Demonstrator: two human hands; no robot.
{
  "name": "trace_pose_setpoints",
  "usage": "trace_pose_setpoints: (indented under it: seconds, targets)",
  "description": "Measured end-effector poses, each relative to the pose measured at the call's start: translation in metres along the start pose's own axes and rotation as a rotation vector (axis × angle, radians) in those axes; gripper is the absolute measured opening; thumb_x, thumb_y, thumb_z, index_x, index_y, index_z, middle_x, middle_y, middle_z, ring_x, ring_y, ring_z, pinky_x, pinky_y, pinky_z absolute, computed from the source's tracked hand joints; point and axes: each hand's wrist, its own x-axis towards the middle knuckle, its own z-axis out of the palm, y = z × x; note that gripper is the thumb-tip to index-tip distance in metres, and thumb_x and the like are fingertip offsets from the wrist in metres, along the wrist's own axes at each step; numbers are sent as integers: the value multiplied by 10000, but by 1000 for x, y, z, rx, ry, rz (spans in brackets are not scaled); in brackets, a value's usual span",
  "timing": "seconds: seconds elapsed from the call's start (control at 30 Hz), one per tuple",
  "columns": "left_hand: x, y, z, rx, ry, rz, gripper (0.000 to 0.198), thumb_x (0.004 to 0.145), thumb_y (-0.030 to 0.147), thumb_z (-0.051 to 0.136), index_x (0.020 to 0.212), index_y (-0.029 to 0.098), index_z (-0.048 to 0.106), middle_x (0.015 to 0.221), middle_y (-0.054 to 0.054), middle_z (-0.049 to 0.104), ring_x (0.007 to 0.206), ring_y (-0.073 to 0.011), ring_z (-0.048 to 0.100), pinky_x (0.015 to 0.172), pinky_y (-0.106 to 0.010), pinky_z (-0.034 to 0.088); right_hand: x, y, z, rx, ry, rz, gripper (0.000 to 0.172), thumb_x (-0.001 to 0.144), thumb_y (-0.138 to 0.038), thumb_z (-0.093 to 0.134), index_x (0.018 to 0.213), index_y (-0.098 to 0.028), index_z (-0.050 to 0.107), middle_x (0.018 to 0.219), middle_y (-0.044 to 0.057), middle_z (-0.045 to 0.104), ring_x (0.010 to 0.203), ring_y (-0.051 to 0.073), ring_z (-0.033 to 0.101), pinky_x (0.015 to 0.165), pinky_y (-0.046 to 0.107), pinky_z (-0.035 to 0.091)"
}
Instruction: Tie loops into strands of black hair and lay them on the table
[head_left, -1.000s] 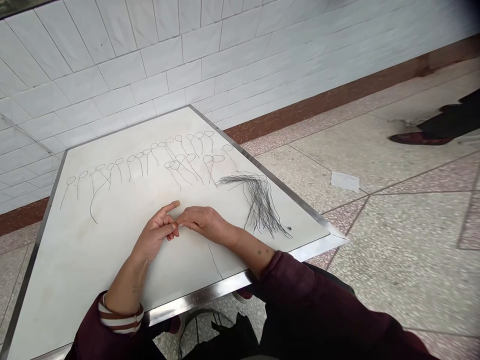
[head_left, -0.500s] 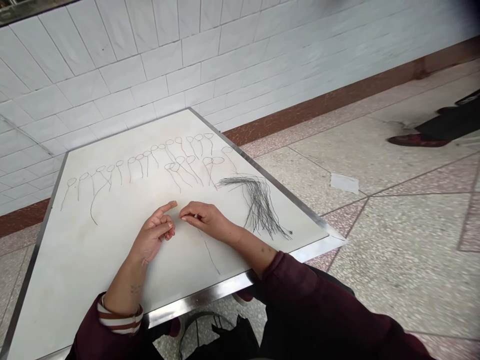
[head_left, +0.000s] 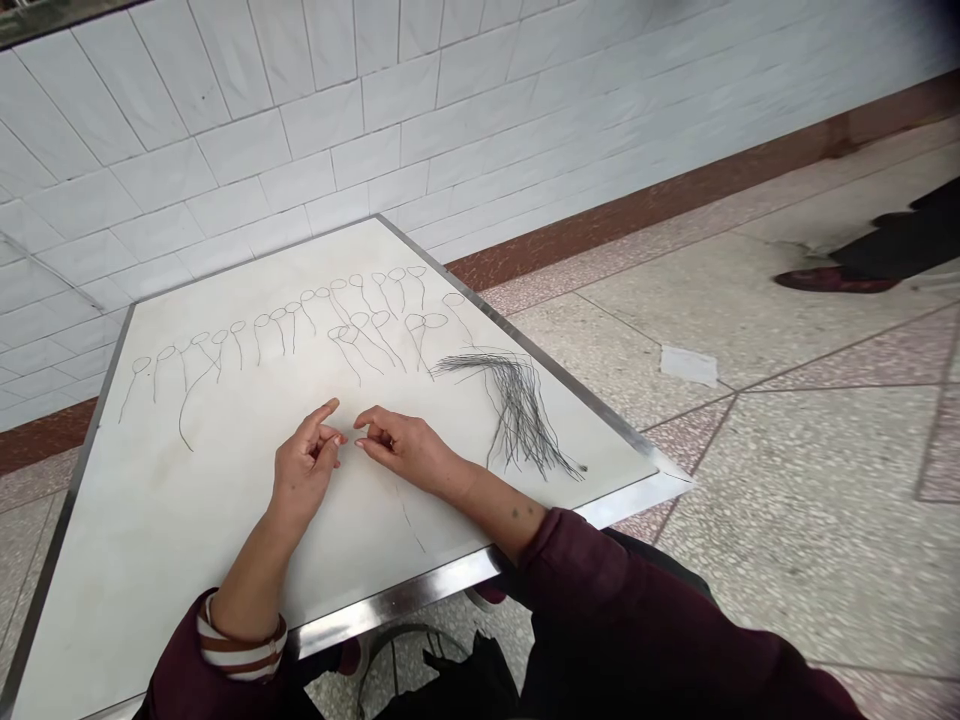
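My left hand [head_left: 306, 462] is over the middle of the white table, its forefinger stretched out. Its thumb is pinched against the other fingers on a thin dark wire [head_left: 409, 518], whose tail passes beneath my other hand and slants toward the table's near edge. Close by on the right is my right hand [head_left: 397, 440], fingers curled, with a small gap between thumb and forefinger. The wire's upper end is too fine to make out at the fingertips. Beyond both hands lie several wires with looped ends [head_left: 360, 320]. A loose bundle of dark wires [head_left: 521, 405] rests right of my right hand.
The white table [head_left: 187, 560] has a metal rim [head_left: 397, 597]. One longer curved wire [head_left: 182, 415] lies among the loops at left. A tiled wall [head_left: 300, 130] stands behind. On the floor at right are a paper scrap [head_left: 688, 365] and a person's shoe [head_left: 836, 280].
My left hand's thumb has closed against its fingers, and its forefinger has shifted left. The right hand's thumb and forefinger have parted slightly. The wire's tail has swung a little left.
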Motion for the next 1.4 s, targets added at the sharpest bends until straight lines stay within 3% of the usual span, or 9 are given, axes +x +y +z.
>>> trace_pose_setpoints:
  seconds: [0.27,0.53,0.77,0.9,1.07,1.2,1.4]
  targets:
    - [0,1,0,45,62,1,480,843,318,608,1318,293,546,929,-18,695,650,-133,550,714,-308,469,0,-1,2,70,19,46,99,885,-266,559,956,-211,600,648,-46,578,527,82,468,536,199,397]
    - [-2,-1,3,53,93,47,464,836,300,626,1297,298,572,945,-15,717,723,-154,608,773,-326,494,1,-7,6,234,-11,189,57,905,-259,509,914,-222,550,689,-53,607,470,66,500,503,192,425]
    - [-3,-5,7,110,127,113,456,839,283,599,1294,285,568,882,13,721,778,-145,648,839,-323,507,-1,-11,13,109,44,134,81,908,-210,478,832,-216,508,626,-63,549,490,79,496,531,202,416]
    - [-3,-3,6,135,120,81,462,841,283,590,1302,285,558,883,17,729,792,-150,664,849,-330,514,-1,-13,17,34,61,113,118,930,-233,454,830,-214,514,648,-47,572,497,86,503,549,217,423]
    - [-2,-1,4,180,188,56,458,849,308,592,1305,296,555,935,5,739,886,-178,657,858,-345,497,0,-11,20,139,38,140,57,913,-256,507,963,-233,520,709,-46,635,549,100,577,586,237,470]
    - [0,-5,4,266,267,104,442,848,287,588,1289,307,572,953,-5,737,1058,-215,599,832,-343,480,0,-11,19,158,54,144,10,898,-240,527,898,-231,525,694,-55,629,544,91,587,574,223,471]
    - [1,-8,6,322,273,137,446,845,251,571,1288,303,577,873,8,730,888,-189,624,796,-332,454,-1,-12,21,3,114,66,58,922,-269,532,904,-221,560,676,-43,638,569,103,596,577,216,450]
